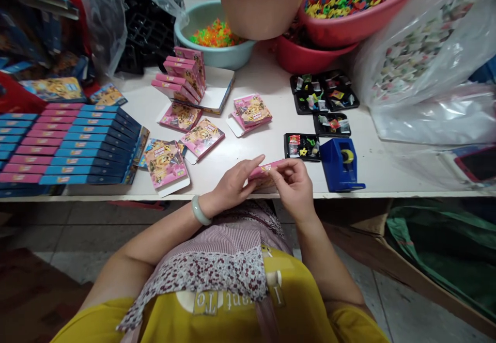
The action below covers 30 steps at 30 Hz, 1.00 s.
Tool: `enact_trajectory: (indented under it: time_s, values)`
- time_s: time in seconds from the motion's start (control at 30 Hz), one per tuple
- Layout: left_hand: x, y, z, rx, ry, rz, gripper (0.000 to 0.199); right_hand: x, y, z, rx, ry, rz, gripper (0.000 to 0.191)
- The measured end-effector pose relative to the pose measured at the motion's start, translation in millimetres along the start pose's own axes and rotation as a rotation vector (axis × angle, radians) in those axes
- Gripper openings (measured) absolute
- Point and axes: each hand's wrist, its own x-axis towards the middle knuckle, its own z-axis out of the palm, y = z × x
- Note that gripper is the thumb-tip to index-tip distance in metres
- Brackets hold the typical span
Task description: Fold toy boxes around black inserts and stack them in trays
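Observation:
Close to the table's front edge, a small pink box (267, 167) is between my two hands. My left hand (237, 180) wraps its left end, the index finger stretched along the top. At the box's right side my right hand (293, 184) pinches near the edge with thumb and forefinger. Just beyond lies a black tray (302, 146) with small wrapped pieces and toys in it. Beside my right hand stands a blue tape dispenser (336, 166). Several printed pink boxes (203, 139) lie to the left of my hands.
Blue and pink boxes (93, 144) are stacked in rows at the left. Along the back stand a light blue basin (217, 56), a beige basin (263, 12) and a red basin (360, 22) of small plastic pieces. A clear plastic bag (426, 59) sits at the right.

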Motion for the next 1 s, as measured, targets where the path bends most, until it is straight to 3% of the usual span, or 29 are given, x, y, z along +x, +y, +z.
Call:
enact_trajectory:
  time_s: [0.2, 0.43, 0.63, 1.0]
  values:
    - [3.0, 0.6, 2.1, 0.079, -0.095, 0.031, 0.06, -2.2, -0.3, -9.4, -0.145, -0.011, 0.008, 0.018]
    - [1.9, -0.2, 2.5, 0.079, -0.072, 0.032, 0.071, -0.2, 2.9, -9.9, -0.144, 0.009, 0.04, 0.022]
    - [3.8, -2.8, 0.9, 0.175, -0.169, 0.065, 0.056, 0.1, 2.8, -11.8, -0.167, 0.003, 0.054, 0.02]
    - [5.0, 0.4, 5.1, 0.136, -0.09, 0.058, 0.05, -11.6, 0.0, -13.0, 0.018, 0.008, 0.148, 0.029]
